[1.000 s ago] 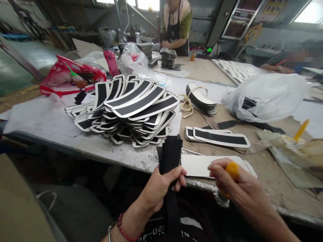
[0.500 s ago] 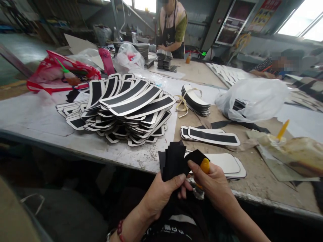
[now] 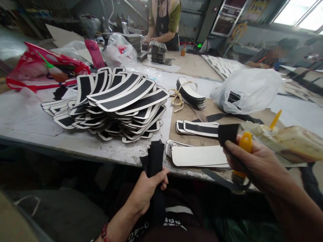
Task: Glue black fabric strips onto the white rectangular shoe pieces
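Note:
My left hand [image 3: 148, 186] is closed round a bundle of black strips [image 3: 155, 158] near the table's front edge. On the right, my right hand [image 3: 254, 161] pinches the end of one black strip [image 3: 228, 132] and also grips a yellow-handled tool [image 3: 245, 143], whose lower end is partly hidden. Between the hands lies a stack of white curved pieces [image 3: 199, 155]. Behind it are a few white pieces with black strips on them [image 3: 200, 128]. A large heap of similar black-and-white pieces [image 3: 121, 104] covers the table's left part.
A tied bundle of curved pieces [image 3: 190, 94], a white plastic bag [image 3: 248, 90] and a glue container with a yellow stick [image 3: 297, 141] are farther back and right. A red bag [image 3: 50, 67] lies left. Across the table stands a person [image 3: 165, 27]; another is at right.
My hands have moved apart. My right hand has gone right with a black strip and the yellow tool, uncovering the white stack; my left hand has shifted left with the bundle.

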The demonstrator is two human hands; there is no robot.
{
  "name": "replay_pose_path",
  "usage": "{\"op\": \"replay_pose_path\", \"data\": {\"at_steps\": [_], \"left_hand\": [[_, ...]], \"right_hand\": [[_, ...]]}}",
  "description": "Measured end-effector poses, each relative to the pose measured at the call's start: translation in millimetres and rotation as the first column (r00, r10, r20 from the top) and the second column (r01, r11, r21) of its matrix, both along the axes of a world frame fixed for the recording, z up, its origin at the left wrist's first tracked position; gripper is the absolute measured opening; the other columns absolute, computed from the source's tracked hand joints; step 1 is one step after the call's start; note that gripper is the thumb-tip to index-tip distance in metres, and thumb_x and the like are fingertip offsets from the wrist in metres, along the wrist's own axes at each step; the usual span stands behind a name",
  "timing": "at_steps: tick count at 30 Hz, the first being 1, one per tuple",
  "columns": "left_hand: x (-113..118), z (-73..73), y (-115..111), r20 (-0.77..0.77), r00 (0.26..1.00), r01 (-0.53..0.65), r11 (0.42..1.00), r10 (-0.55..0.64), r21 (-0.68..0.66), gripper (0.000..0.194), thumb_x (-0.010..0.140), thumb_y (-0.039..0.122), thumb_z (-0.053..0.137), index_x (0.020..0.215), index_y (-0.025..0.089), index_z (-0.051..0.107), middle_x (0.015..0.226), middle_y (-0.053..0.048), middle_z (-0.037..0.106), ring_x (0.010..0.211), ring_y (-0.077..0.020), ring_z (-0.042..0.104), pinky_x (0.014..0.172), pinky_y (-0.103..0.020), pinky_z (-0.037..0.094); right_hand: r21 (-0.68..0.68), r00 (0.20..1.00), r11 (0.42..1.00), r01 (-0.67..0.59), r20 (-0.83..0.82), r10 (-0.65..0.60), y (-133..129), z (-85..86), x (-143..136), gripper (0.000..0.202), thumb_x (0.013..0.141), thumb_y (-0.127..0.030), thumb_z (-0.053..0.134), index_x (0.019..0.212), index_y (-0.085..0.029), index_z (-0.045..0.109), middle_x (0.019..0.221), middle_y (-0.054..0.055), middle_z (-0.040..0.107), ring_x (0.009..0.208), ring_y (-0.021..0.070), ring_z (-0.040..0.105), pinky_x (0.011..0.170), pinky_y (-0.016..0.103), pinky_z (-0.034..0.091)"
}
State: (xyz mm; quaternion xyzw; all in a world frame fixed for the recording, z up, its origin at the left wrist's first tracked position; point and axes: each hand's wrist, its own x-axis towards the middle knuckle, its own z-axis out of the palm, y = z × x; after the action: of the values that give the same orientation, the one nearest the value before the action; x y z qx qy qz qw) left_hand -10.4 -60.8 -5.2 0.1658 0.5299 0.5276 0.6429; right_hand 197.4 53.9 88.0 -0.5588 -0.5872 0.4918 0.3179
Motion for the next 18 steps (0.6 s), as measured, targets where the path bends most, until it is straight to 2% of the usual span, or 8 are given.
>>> {"op": "replay_pose_path", "data": {"at_steps": [1,3,5,7,10,13,15,18], "left_hand": [[-2,-2.6,3,-0.034,0.998,-0.051,0.998,0.051,-0.019,0.025,0.070,0.033,0.070,0.079,0.012,0.060,0.058,0.001,0.054,0.051,-0.0079,0.046,0.052,-0.021,0.037],[-2,-7.2,11,-0.092,0.990,-0.107,0.994,0.103,-0.036,0.027,0.067,0.034,0.071,0.078,0.012,0.060,0.057,0.003,0.051,0.050,-0.0073,0.043,0.050,-0.020,0.035],[1,-10.2,20,-0.152,0.983,-0.113,0.993,0.107,-0.032,0.029,0.066,0.035,0.072,0.078,0.012,0.060,0.057,0.003,0.051,0.051,-0.0075,0.043,0.050,-0.020,0.035],[5,-11.8,29,-0.219,0.972,-0.090,0.996,0.083,-0.025,0.029,0.066,0.036,0.072,0.076,0.012,0.060,0.057,0.002,0.053,0.052,-0.0081,0.044,0.050,-0.020,0.035],[10,-12.2,38,-0.296,0.955,-0.040,0.999,0.033,-0.016,0.027,0.067,0.037,0.070,0.072,0.013,0.059,0.058,0.001,0.055,0.051,-0.0088,0.045,0.049,-0.021,0.035],[12,-12.7,46,-0.309,0.951,-0.022,0.999,0.012,-0.027,0.026,0.067,0.037,0.069,0.070,0.014,0.059,0.058,0.000,0.056,0.050,-0.0095,0.046,0.049,-0.021,0.035],[12,-13.5,49,-0.299,0.954,-0.029,0.999,0.015,-0.043,0.025,0.066,0.036,0.070,0.070,0.014,0.059,0.055,0.001,0.055,0.049,-0.0096,0.046,0.048,-0.021,0.034],[13,-15.3,53,-0.302,0.953,-0.049,0.996,0.025,-0.072,0.023,0.065,0.033,0.070,0.071,0.014,0.059,0.051,0.003,0.053,0.048,-0.0098,0.045,0.049,-0.021,0.034]], "right_hand": [[-0.005,0.984,0.996,-0.090,0.157,0.090,6,-0.6,8,0.032,0.071,-0.047,0.066,0.068,-0.019,0.050,0.057,-0.004,0.048,0.048,0.0086,0.041,0.043,0.021,0.032],[-0.057,0.867,0.947,-0.317,0.386,0.314,16,-6.8,16,0.030,0.073,-0.047,0.062,0.068,-0.019,0.054,0.062,-0.002,0.052,0.056,0.0117,0.046,0.052,0.023,0.036],[-0.133,0.720,0.857,-0.499,0.487,0.495,27,-16.7,13,0.029,0.077,-0.047,0.054,0.068,-0.019,0.055,0.066,-0.001,0.055,0.061,0.0137,0.048,0.057,0.025,0.036],[-0.228,0.591,0.766,-0.601,0.519,0.618,37,-25.7,3,0.030,0.080,-0.046,0.048,0.069,-0.019,0.055,0.066,-0.001,0.055,0.061,0.0143,0.048,0.058,0.025,0.035],[-0.373,0.446,0.645,-0.667,0.495,0.746,53,-32.7,-18,0.030,0.078,-0.047,0.049,0.067,-0.018,0.053,0.063,-0.002,0.053,0.058,0.0129,0.045,0.053,0.024,0.031],[-0.469,0.331,0.536,-0.702,0.452,0.829,66,-35.0,-37,0.031,0.074,-0.046,0.054,0.063,-0.018,0.049,0.058,-0.004,0.046,0.054,0.0105,0.040,0.048,0.023,0.028],[-0.506,0.276,0.501,-0.702,0.454,0.847,74,-37.2,-47,0.031,0.073,-0.046,0.056,0.061,-0.018,0.047,0.056,-0.004,0.044,0.052,0.0100,0.038,0.047,0.023,0.027],[-0.520,0.233,0.486,-0.702,0.477,0.848,81,-42.7,-57,0.030,0.071,-0.045,0.057,0.060,-0.018,0.048,0.055,-0.004,0.043,0.052,0.0102,0.038,0.046,0.023,0.026]]}}
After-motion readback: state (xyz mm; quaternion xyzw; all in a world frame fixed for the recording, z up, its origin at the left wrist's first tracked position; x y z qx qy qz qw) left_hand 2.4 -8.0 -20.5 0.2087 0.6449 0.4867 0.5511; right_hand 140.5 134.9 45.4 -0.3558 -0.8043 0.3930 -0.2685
